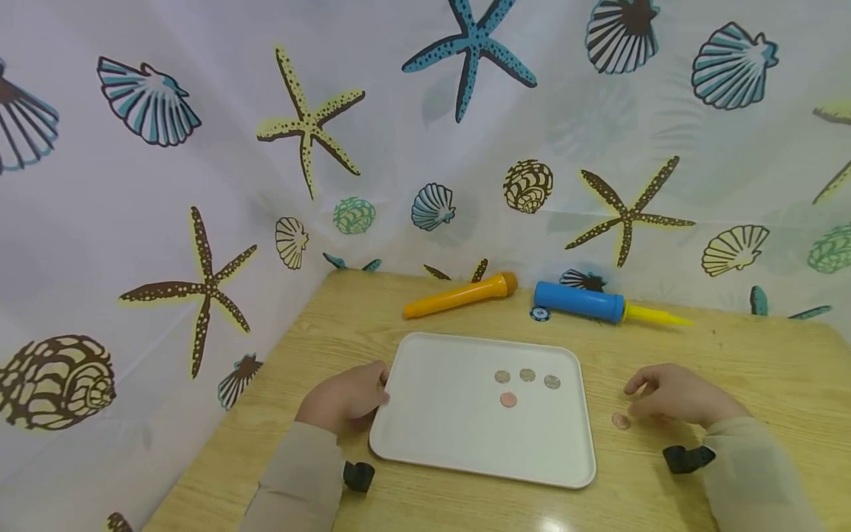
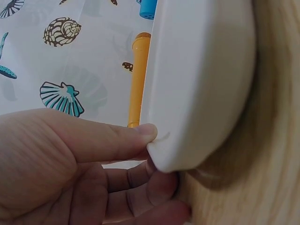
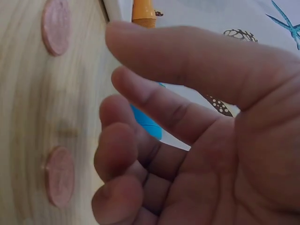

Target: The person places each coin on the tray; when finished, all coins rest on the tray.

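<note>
While the left hand (image 1: 351,393) pinches the tray (image 1: 445,414), the right hand (image 1: 688,395) arches.

From the head view, the marks on the silver coins (image 1: 527,375) and on the copper coin (image 1: 508,400) near them are too small to make out. So is the writing on the poker chip (image 1: 540,314). Two loose copper coins (image 3: 60,176) lie by the right hand (image 3: 197,122); from the head, that hand hides one of them. Up close, both look too blurry to read. In the left wrist view, the top edge cuts off the tray (image 2: 197,70) and the balloon pump (image 2: 148,8). The left edge cuts off the left hand (image 2: 84,164). Both sleeves (image 1: 295,480) run off the bottom of the head view.
</note>
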The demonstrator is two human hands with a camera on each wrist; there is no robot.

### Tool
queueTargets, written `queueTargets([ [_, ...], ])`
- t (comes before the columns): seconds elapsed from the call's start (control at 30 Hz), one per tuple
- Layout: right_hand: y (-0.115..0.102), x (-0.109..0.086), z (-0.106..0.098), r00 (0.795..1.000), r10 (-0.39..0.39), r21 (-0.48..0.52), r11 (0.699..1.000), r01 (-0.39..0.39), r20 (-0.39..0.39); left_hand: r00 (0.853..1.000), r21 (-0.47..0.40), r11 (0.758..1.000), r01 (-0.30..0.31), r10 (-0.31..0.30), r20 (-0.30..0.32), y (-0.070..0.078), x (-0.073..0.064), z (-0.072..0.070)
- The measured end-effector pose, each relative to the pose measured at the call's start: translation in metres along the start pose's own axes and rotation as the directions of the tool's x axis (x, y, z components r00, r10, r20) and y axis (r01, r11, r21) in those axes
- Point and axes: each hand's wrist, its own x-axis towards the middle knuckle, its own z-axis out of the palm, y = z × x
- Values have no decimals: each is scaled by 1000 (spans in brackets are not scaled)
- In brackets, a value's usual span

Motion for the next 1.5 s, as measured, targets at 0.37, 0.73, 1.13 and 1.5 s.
queueTargets([
  [0.37, -1, 9, 8, 999, 11, -77, 997, -8, 41, 1000, -8, 1000, 10, -10, 3, 2, 0, -3],
  [0.73, -1, 12, 12, 1000, -4, -52, 999, 6, 28, 1000, 1, 1000, 21, -21, -2, 2, 1, -3],
  [1.13, 1, 12, 15, 999, -25, -41, 999, 27, 46, 1000, -13, 1000, 27, -27, 5, 1, 2, -2],
  [1.5, 2, 11, 19, 998, -32, -49, 998, 34, 53, 1000, -35, 999, 27, -27, 12, 2, 0, 0],
])
